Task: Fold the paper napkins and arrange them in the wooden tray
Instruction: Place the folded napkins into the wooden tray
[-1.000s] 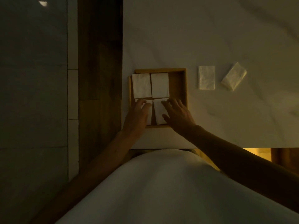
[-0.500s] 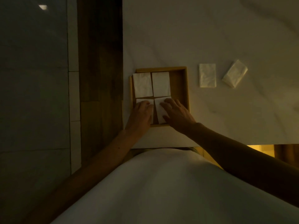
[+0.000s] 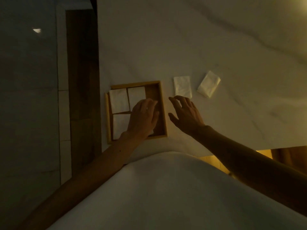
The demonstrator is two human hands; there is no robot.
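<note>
Your right hand (image 3: 186, 114) has its fingers spread and loosely curled, holding nothing. The tips are just short of the near edge of the folded napkin (image 3: 182, 87), which lies on the table (image 3: 216, 122) right of the wooden tray (image 3: 163, 113).

Your left hand (image 3: 143, 117) lies flat over the middle of the tray with its fingers straight and together. It grips nothing and seems to rest on the paper beneath.

I judge the step in hand to be fetching the next napkin. Pinch that folded napkin by an edge so its layers stay together, then carry it left to the bare strip along the tray's right side.

Inside the tray, the far-left napkin (image 3: 118, 100) and the far-middle napkin (image 3: 136, 95) sit side by side, nearly touching. The near-left napkin (image 3: 121, 125) lies below them, and a pale corner (image 3: 151, 131) shows under your left wrist; I cannot tell how much paper it belongs to.

Further right on the table, a tilted napkin (image 3: 209, 83) waits, well apart from the tray.
</note>
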